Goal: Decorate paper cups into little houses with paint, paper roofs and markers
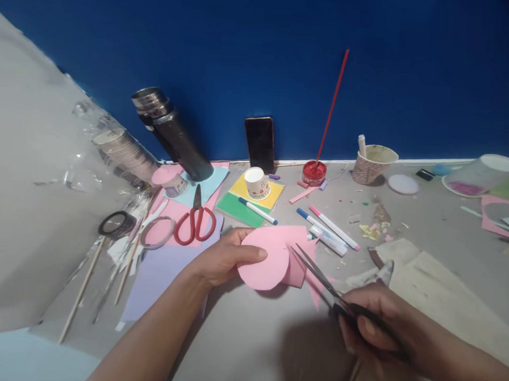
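Observation:
My left hand (225, 256) pinches a pink paper piece (272, 254) with a rounded cut edge, thumb on top, held just above the grey floor. My right hand (371, 327) is closed round the black handles of a pair of scissors (318, 273). Their thin blades are apart and point up-left into the pink paper's right side, where pointed offcuts hang.
Red-handled scissors (196, 224), tape rolls (117, 224), wooden sticks (81, 289) and coloured sheets (245, 204) lie at left. A black flask (172, 132), phone (260, 143), paper cup (257, 182), red paint pot (314, 172) and markers (333, 227) stand near the blue wall. Cloth (437, 279) lies right.

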`<state>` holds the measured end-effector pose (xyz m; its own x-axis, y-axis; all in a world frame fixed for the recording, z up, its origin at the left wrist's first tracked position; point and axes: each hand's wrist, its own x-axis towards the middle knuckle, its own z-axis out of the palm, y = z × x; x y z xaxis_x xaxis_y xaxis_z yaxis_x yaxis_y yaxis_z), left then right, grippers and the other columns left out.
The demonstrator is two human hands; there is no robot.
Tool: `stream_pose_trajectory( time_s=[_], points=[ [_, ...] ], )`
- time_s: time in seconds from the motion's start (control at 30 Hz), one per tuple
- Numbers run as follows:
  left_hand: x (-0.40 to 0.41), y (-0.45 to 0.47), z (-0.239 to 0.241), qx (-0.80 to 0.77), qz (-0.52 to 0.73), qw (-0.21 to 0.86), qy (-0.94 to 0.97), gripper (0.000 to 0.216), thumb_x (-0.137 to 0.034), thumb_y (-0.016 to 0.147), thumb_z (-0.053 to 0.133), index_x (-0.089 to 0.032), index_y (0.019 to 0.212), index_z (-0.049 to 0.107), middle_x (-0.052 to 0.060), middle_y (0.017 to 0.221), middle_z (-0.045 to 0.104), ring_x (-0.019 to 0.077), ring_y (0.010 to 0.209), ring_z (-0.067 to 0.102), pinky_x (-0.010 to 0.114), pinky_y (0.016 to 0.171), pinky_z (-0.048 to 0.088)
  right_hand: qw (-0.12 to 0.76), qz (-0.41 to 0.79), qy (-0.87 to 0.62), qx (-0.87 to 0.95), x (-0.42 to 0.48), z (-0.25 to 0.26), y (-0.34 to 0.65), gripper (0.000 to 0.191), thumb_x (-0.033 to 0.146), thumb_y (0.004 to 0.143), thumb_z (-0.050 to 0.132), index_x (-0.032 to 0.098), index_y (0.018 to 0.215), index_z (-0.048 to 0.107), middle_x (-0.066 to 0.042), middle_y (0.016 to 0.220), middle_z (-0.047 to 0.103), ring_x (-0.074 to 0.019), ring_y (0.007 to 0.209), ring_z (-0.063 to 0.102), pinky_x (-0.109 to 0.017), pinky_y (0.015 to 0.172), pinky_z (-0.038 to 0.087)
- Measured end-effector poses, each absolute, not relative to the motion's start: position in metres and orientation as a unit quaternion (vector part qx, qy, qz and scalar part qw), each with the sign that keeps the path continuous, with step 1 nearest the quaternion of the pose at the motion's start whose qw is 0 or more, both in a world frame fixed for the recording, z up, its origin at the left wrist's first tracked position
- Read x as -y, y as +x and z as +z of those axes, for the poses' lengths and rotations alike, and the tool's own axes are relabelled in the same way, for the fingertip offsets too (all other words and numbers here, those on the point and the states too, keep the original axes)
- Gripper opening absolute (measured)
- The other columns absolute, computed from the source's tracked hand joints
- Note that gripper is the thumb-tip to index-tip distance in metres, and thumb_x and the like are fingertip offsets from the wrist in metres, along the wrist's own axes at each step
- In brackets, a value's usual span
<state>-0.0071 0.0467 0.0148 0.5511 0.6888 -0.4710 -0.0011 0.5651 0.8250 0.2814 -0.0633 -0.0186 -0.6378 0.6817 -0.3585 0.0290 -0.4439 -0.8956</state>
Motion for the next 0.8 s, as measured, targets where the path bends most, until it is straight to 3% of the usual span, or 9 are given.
stream_pose_trajectory(
  time_s=[0.13,0.6,0.8],
  points=[
    [-0.046,-0.013,0.016,-0.411,0.218,0.774,0.428,0.043,-0.037,0.059,0.097,-0.011,0.089,0.083,0.006,0.075,0.074,0.0136,0.061,0.065,0.020,0.055,0.050,0.193,0.756,-0.343,0.523,0.062,-0.020,0.286,0.069,0.084,0.092,0.052,0.016,0.078,0.060,0.001,0.053,0.052,-0.0077,0.044,0.038,-0.021,0.043,0.023],
    [-0.033,-0.004,0.024,-0.402,0.188,0.760,0.475,0.031,-0.033,0.068,0.087,-0.013,0.091,0.082,0.005,0.078,0.074,0.0151,0.066,0.065,0.023,0.060,0.050,0.154,0.771,-0.362,0.500,0.060,-0.005,0.277,0.078,0.097,0.079,0.051,0.018,0.076,0.056,0.002,0.051,0.050,-0.0070,0.043,0.033,-0.021,0.041,0.023],
    [-0.030,-0.001,0.025,-0.402,0.199,0.762,0.466,0.033,-0.030,0.066,0.086,-0.012,0.093,0.082,0.007,0.081,0.076,0.0171,0.068,0.066,0.025,0.062,0.051,0.160,0.791,-0.336,0.486,0.063,-0.012,0.279,0.076,0.093,0.079,0.057,0.017,0.080,0.059,0.002,0.054,0.052,-0.0064,0.043,0.037,-0.019,0.040,0.024]
  ],
)
